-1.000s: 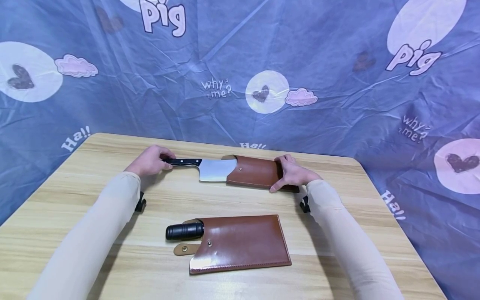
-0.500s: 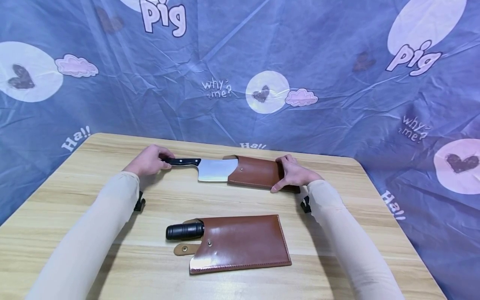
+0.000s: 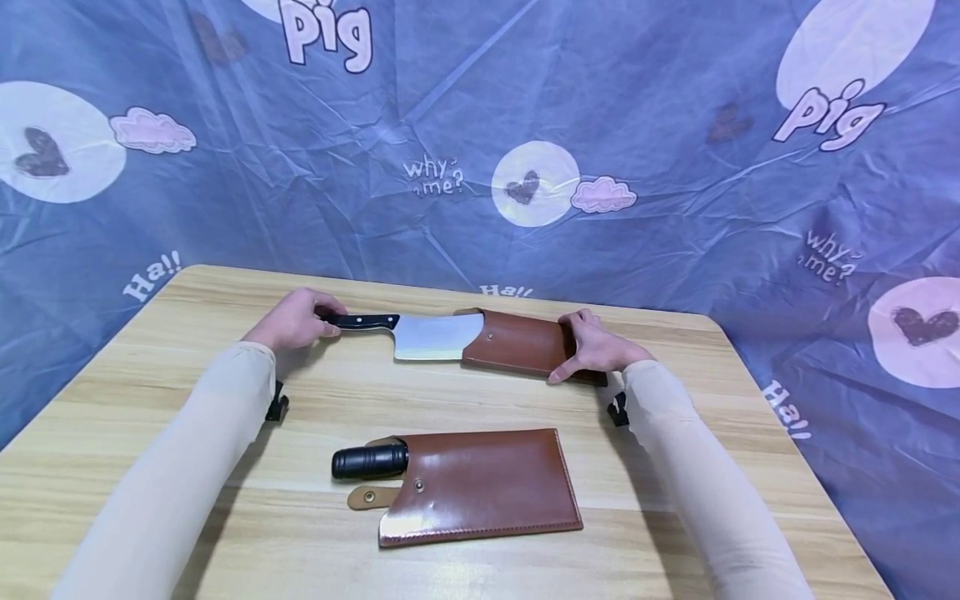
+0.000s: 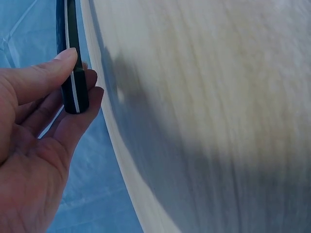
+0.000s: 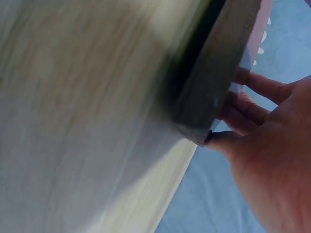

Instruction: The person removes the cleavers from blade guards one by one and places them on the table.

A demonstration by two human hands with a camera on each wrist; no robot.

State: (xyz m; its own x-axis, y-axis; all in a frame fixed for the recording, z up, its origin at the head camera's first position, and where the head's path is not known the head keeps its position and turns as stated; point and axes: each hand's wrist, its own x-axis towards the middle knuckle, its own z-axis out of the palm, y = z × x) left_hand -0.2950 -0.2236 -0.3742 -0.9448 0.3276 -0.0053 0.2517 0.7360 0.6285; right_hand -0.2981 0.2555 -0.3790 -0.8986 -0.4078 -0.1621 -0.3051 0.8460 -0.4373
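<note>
A cleaver [image 3: 431, 337] with a bright blade lies partly inside a brown leather sheath [image 3: 517, 343] near the table's back edge. At the end of its black riveted handle [image 4: 73, 82], my left hand [image 3: 303, 319] pinches between thumb and fingers. My right hand [image 3: 596, 343] grips the far end of the sheath, thumb on the near edge and fingers over the back edge. In the right wrist view the sheath [image 5: 218, 68] looks dark. The blade's front part is hidden in the leather.
Closer to me a second brown sheath [image 3: 487, 487] lies flat, with a black handle [image 3: 369, 462] sticking out and a tan snap strap [image 3: 371, 498] loose beside it. Wooden table [image 3: 187, 400] surrounds both. A blue patterned cloth [image 3: 480, 150] hangs behind the table.
My right hand has slid the sheath slightly right while my left hand has drawn the cleaver slightly left. More blade shows now. The nearer sheath has stayed put.
</note>
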